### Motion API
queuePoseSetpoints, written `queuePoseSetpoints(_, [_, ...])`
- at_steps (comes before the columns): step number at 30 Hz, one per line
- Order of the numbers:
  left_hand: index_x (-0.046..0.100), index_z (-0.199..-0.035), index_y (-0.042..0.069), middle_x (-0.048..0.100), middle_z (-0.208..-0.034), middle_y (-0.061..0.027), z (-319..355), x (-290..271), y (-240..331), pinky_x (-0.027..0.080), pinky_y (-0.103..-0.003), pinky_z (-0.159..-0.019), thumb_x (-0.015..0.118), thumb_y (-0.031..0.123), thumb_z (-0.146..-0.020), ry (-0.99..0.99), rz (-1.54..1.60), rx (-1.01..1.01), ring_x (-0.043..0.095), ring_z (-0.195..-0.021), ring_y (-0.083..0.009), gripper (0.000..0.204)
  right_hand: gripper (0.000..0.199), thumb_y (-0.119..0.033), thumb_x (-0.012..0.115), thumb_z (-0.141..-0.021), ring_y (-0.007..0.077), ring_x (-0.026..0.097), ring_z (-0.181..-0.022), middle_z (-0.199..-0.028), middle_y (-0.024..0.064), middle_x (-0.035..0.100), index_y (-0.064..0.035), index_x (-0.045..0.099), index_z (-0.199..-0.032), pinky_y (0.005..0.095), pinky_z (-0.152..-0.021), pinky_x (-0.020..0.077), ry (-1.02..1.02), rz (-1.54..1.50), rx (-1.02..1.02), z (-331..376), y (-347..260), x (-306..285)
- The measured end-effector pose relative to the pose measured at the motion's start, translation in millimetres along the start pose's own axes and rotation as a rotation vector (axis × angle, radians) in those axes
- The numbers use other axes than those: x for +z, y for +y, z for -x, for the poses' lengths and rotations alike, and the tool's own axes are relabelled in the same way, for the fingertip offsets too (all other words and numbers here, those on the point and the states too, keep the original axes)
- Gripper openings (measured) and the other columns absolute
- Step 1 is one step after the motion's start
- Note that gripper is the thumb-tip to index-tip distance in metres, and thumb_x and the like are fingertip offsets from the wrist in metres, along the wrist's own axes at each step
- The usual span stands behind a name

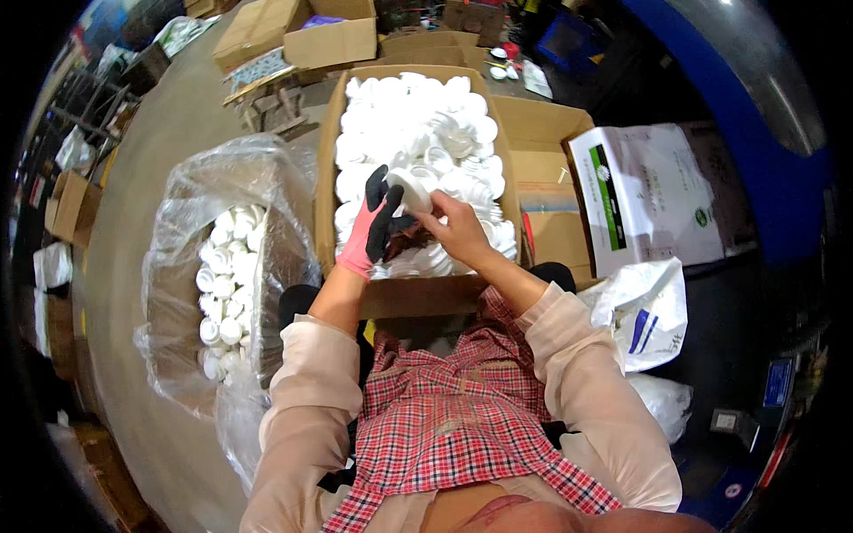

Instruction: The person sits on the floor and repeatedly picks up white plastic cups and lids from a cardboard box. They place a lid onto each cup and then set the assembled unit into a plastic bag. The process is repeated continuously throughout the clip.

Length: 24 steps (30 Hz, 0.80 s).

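Observation:
A white round plastic piece, like a shallow cap (pixel 410 192), is held up over the big cardboard box (pixel 404 293) in front of me. My left hand (pixel 377 222), in a pink glove with black fingers, grips it from the left side. The bare fingers of my right hand (pixel 458 229) are pinched at its right lower edge; whether they hold a small tool or only the rim is too small to tell. Below both hands, many similar white caps (pixel 404 120) fill the box. Something dark reddish shows under my left palm, partly hidden.
At the left stands a box lined with clear plastic (pixel 182 191), with white caps (pixel 227 280) inside. A flattened white carton (pixel 653 191) and an opened cardboard box (pixel 551 213) lie to the right. Beside my right arm is a white plastic bag (pixel 644 311). More cardboard boxes (pixel 333 40) stand behind.

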<state>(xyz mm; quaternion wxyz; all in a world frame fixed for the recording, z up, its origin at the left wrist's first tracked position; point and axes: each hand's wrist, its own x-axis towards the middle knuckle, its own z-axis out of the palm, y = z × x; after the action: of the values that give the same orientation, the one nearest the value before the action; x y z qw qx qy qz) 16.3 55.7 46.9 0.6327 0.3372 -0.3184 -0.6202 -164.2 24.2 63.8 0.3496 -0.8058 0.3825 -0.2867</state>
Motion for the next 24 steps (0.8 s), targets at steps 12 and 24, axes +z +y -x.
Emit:
queuePoseSetpoints(12, [0.049,-0.128,0.009,0.057,-0.112,-0.011,-36,-62,26,0.05,-0.052,-0.093,0.059,0.016,-0.093,0.1,0.458,0.039,0.058,-0.108,-0.0344,0.038,0.032,-0.023,0.075,-0.074,0.0304,0.052,-0.101,-0.107,0.011,0.055,-0.0062,0.06,-0.096,0.0446,-0.082,0.0421,-0.171,0.879,-0.242,-27,78,65])
queuePoseSetpoints(24, [0.044,-0.127,-0.001,0.056,-0.12,-0.0128,-18,-39,11,0.049,-0.036,-0.095,0.08,0.009,-0.076,0.14,-0.848,0.52,0.058,-0.11,-0.0228,0.063,0.036,0.001,0.056,-0.085,0.0175,0.052,-0.116,-0.132,0.0075,0.05,-0.0063,0.05,-0.12,0.0314,-0.096,0.0419,-0.029,-0.749,0.12,-56,46,12])
